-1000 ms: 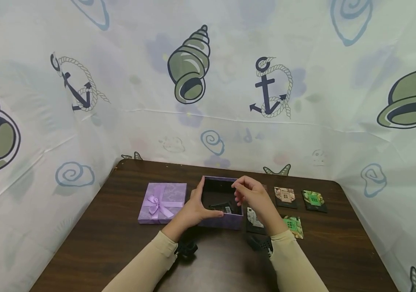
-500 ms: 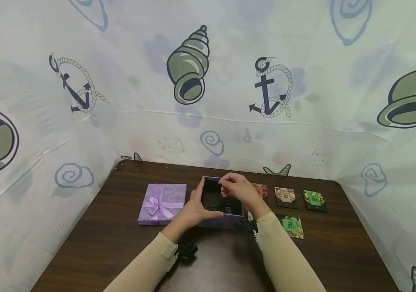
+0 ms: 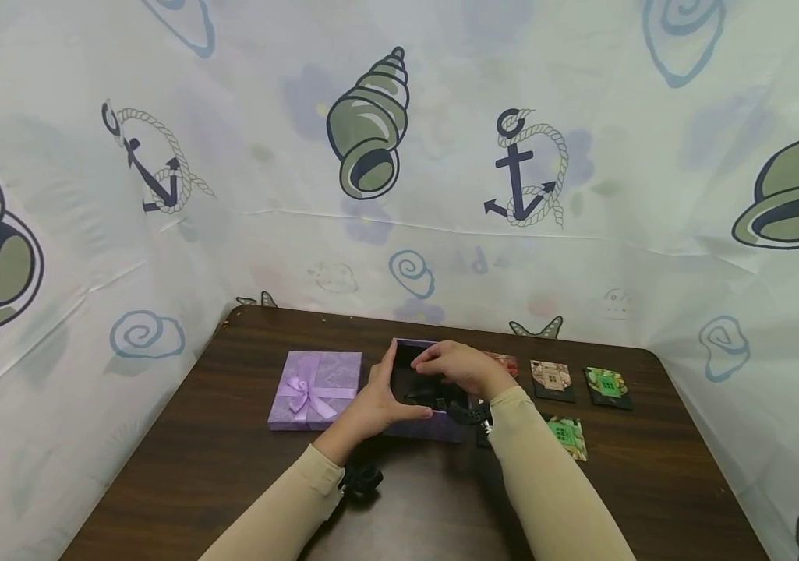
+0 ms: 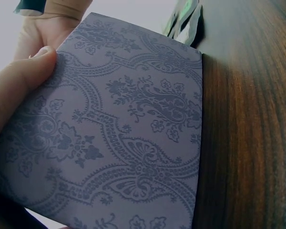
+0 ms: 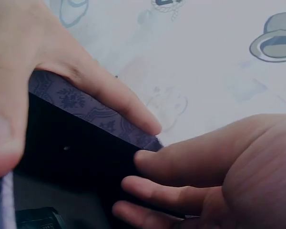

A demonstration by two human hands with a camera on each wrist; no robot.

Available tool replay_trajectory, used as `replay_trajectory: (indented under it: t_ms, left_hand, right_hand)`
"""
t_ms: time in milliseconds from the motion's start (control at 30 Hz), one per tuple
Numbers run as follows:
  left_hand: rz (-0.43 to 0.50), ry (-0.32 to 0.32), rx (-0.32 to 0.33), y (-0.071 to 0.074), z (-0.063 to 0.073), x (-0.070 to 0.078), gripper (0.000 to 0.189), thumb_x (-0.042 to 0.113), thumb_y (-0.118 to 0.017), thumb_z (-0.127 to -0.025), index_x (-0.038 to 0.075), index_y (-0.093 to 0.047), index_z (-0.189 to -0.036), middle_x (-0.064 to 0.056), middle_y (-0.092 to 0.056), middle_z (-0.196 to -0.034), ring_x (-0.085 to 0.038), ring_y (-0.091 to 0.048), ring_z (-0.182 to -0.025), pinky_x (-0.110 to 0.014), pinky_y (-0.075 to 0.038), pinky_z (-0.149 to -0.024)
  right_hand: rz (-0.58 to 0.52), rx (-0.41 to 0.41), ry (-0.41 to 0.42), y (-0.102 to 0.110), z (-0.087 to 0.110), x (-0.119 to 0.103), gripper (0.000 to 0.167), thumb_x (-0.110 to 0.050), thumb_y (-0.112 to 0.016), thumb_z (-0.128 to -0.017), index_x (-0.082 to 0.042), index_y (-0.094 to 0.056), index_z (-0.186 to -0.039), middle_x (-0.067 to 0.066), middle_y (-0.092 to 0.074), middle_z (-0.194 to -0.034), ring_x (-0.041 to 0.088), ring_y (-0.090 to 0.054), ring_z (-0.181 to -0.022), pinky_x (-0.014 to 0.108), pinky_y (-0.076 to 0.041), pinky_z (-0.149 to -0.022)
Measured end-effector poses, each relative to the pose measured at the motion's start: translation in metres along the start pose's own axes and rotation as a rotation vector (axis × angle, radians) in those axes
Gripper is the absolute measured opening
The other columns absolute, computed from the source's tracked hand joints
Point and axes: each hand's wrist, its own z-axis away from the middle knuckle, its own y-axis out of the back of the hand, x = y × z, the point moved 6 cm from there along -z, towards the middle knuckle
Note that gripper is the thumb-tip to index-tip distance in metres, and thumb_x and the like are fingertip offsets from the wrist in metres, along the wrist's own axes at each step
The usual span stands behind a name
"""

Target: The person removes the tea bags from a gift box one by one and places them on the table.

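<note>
An uncovered purple box (image 3: 434, 430) with a black inside stands mid-table. My left hand (image 3: 369, 407) grips it at the near left corner, thumb over the near rim and fingers along the left wall. In the left wrist view the thumb lies against the patterned box wall (image 4: 133, 105). Over the box's right half is my right hand (image 3: 465, 368), palm down. In the right wrist view its thumb (image 5: 152, 162) is right at a rim corner, fingers loosely bent, with nothing showing between them. A dark packet (image 5: 40, 217) lies on the box floor.
The purple lid (image 3: 332, 370) with a ribbon bow lies left of the box. To the right are flat printed packets: a red one (image 3: 506, 362), a beige one (image 3: 552, 378), a green one (image 3: 607, 384) and a nearer green one (image 3: 569, 438). A patterned cloth hangs behind the table.
My right hand has moved left from the box's right rim to over the inside, and its fingers have loosened from a pinched shape. The left hand keeps its place on the box.
</note>
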Motion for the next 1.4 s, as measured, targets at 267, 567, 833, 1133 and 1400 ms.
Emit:
replay_trajectory:
  t_ms: [267,567,833,1133,1400]
  left_hand:
    - [-0.003,-0.003,0.01,0.0,0.0,0.001,0.146,0.057,-0.099,-0.074,0.044,0.006,-0.175,-0.026,-0.015,-0.179,-0.053,-0.042,-0.155,-0.072,-0.039,-0.121]
    - [-0.002,-0.015,0.009,-0.002,-0.002,0.003,0.145,0.055,-0.099,-0.075,0.043,0.006,-0.175,-0.028,-0.015,-0.179,-0.052,-0.043,-0.154,-0.07,-0.042,-0.12]
    - [-0.015,-0.014,-0.001,-0.003,-0.001,0.004,0.145,0.055,-0.099,-0.076,0.041,0.006,-0.175,-0.029,-0.015,-0.179,-0.053,-0.043,-0.154,-0.071,-0.042,-0.12]
    - [-0.02,-0.007,-0.005,-0.003,-0.001,0.002,0.146,0.057,-0.099,-0.075,0.046,0.008,-0.173,-0.025,-0.016,-0.179,-0.051,-0.045,-0.153,-0.069,-0.043,-0.12]
    - [-0.008,-0.003,-0.004,-0.001,0.0,0.002,0.147,0.056,-0.099,-0.075,0.039,0.006,-0.176,-0.025,-0.015,-0.18,-0.051,-0.047,-0.151,-0.069,-0.045,-0.118]
  right_hand:
    - [0.061,-0.104,-0.065,-0.005,-0.005,-0.003,0.041,-0.015,-0.072,-0.104,0.009,-0.069,-0.136,0.022,-0.067,-0.138,0.046,-0.058,-0.139,0.063,-0.041,-0.125]
    - [0.34,-0.141,-0.091,-0.013,-0.009,0.0,0.038,-0.023,-0.076,-0.1,0.002,-0.076,-0.129,0.014,-0.073,-0.131,0.029,-0.068,-0.12,0.049,-0.056,-0.11]
    - [0.389,-0.187,-0.107,-0.017,-0.009,0.005,0.044,-0.028,-0.074,-0.104,0.0,-0.073,-0.138,0.016,-0.07,-0.144,0.036,-0.062,-0.139,0.057,-0.048,-0.121]
    - [0.393,-0.263,0.002,-0.024,-0.003,-0.001,0.036,-0.016,-0.072,-0.104,-0.001,-0.074,-0.137,0.011,-0.075,-0.136,0.027,-0.069,-0.127,0.055,-0.053,-0.116]
    - [0.351,-0.314,0.054,-0.027,-0.003,-0.001,0.021,-0.003,-0.072,-0.1,-0.01,-0.083,-0.117,0.002,-0.078,-0.108,0.018,-0.067,-0.092,0.035,-0.063,-0.087]
